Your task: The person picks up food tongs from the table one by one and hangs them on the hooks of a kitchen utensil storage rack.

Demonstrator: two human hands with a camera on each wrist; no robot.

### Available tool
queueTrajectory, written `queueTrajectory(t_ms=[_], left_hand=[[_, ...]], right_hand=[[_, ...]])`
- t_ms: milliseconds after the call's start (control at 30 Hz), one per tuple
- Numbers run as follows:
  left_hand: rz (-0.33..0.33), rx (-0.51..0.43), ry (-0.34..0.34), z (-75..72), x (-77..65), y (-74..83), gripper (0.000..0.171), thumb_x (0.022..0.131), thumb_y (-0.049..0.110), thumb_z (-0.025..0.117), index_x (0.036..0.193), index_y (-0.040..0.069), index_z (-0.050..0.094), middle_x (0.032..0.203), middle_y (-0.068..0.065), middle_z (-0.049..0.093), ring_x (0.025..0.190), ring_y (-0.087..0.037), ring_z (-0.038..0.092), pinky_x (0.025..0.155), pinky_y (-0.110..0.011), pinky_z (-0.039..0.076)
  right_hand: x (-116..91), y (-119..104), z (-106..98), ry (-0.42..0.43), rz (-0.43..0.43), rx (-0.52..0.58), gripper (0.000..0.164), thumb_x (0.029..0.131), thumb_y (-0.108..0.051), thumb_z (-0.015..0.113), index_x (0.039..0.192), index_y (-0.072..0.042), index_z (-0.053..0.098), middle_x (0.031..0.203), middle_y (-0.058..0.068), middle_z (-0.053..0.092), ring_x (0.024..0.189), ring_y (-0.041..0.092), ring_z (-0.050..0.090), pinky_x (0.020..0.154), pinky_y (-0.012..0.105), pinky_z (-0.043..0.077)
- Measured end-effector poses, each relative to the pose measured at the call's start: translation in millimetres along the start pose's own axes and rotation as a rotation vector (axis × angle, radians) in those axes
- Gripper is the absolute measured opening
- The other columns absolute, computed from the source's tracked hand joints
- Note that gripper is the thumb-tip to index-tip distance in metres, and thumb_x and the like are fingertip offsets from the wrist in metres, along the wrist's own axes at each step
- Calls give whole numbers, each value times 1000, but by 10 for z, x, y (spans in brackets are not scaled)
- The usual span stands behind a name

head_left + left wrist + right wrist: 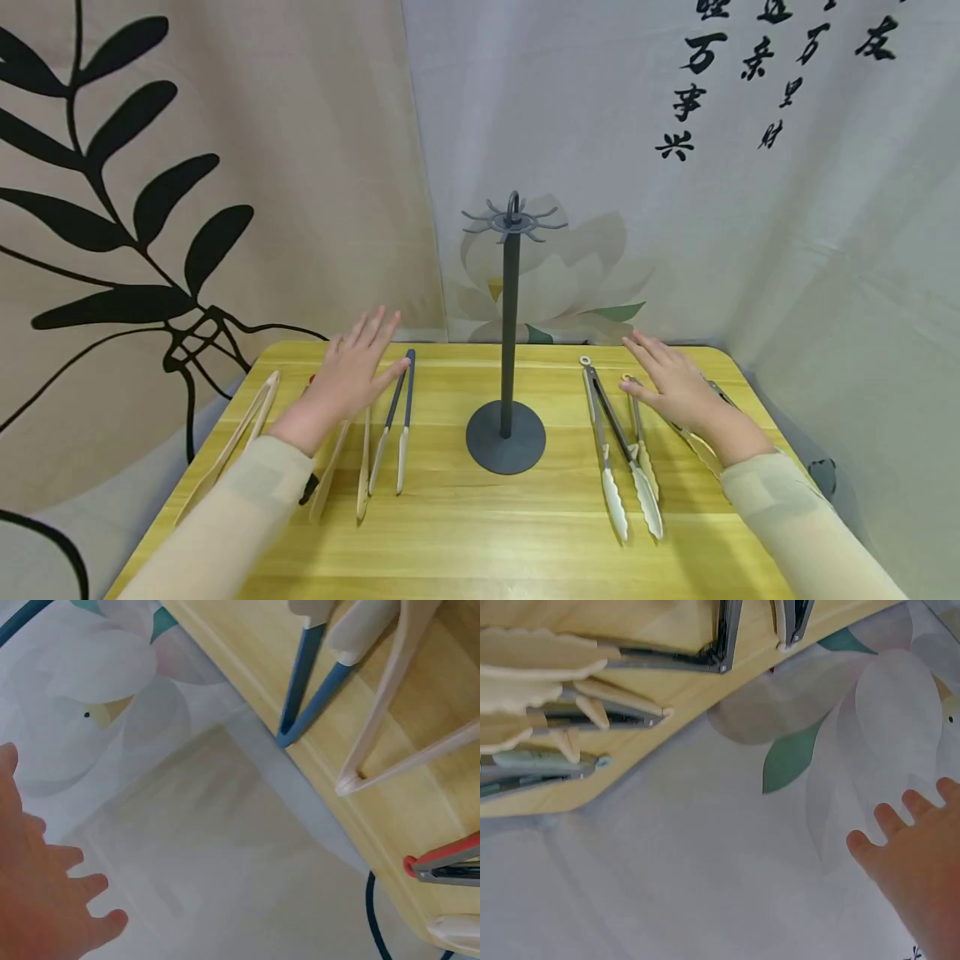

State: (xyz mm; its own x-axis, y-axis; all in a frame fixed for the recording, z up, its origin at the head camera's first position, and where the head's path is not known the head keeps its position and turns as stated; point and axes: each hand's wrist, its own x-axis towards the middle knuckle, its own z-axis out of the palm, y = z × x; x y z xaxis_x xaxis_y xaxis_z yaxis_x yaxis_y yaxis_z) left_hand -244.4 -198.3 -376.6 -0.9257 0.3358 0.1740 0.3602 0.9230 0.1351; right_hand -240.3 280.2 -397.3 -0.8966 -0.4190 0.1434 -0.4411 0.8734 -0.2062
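Both hands hover over the table, fingers spread, holding nothing. My left hand (348,375) is above several tongs: wooden tongs (273,380) at the far left, a second wooden pair (364,471), and blue-handled tongs (409,392) with pale tips. Red-and-grey tongs (450,856) show in the left wrist view, mostly hidden by the arm in the head view. On the other side, my right hand (678,392) is above grey-handled tongs with beige tips (703,450). Just left of it lie tongs with white scalloped tips (647,504) and a shorter beige-tipped pair (647,467).
A dark grey stand (510,333) with a round base and a ring of hooks on top stands mid-table, between the hands. The wooden table (480,542) has a back edge against a printed cloth (637,192). Cloth also hangs at the right side.
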Motion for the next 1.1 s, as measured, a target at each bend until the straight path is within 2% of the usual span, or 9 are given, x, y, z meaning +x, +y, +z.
queueTrajectory(t_ms=[167,300,500,633,833,933,1100], left_hand=[[39,-34,119,-155,75,61,75,96,57,34,153,25,-2,159,-10,8,144,-37,15,109,-63,18],[73,-91,186,-358,142,152,72,97,50,40,154,25,4,158,-9,16,141,-37,22,109,-62,22],[198,-237,301,-718,307,336,61,100,39,40,153,25,13,157,-1,22,143,-27,22,115,-50,18],[284,-300,360,-953,423,498,56,102,37,36,153,24,16,157,2,20,144,-22,20,117,-45,15],[339,-353,383,-1213,539,746,57,102,40,34,153,24,15,157,6,17,145,-18,17,118,-41,13],[342,-370,372,-1307,573,869,59,101,42,36,153,26,14,157,7,17,145,-15,16,118,-40,14],[357,-342,338,-1422,620,1059,64,98,44,42,153,26,13,157,9,17,145,-12,15,118,-40,14]], right_hand=[[22,-19,132,-5,6,-25,74,95,-47,49,152,-10,20,155,19,19,135,47,27,105,64,24],[32,-57,214,-31,42,-9,76,94,-50,48,151,-9,21,154,19,21,135,46,27,105,63,26],[27,-132,335,-80,117,42,83,91,-62,42,152,-11,20,154,19,20,135,49,24,104,66,25],[22,-158,442,-93,139,81,82,91,-59,46,151,-9,21,154,20,20,135,48,25,102,66,28],[17,-186,585,-114,156,90,82,91,-56,48,150,-6,23,152,24,22,133,50,27,100,65,31],[22,-203,636,-139,179,94,84,90,-60,46,151,-7,22,152,25,22,134,51,25,100,66,30],[31,-203,724,-168,219,98,86,90,-63,43,151,-6,22,151,27,20,132,54,25,97,67,31]])
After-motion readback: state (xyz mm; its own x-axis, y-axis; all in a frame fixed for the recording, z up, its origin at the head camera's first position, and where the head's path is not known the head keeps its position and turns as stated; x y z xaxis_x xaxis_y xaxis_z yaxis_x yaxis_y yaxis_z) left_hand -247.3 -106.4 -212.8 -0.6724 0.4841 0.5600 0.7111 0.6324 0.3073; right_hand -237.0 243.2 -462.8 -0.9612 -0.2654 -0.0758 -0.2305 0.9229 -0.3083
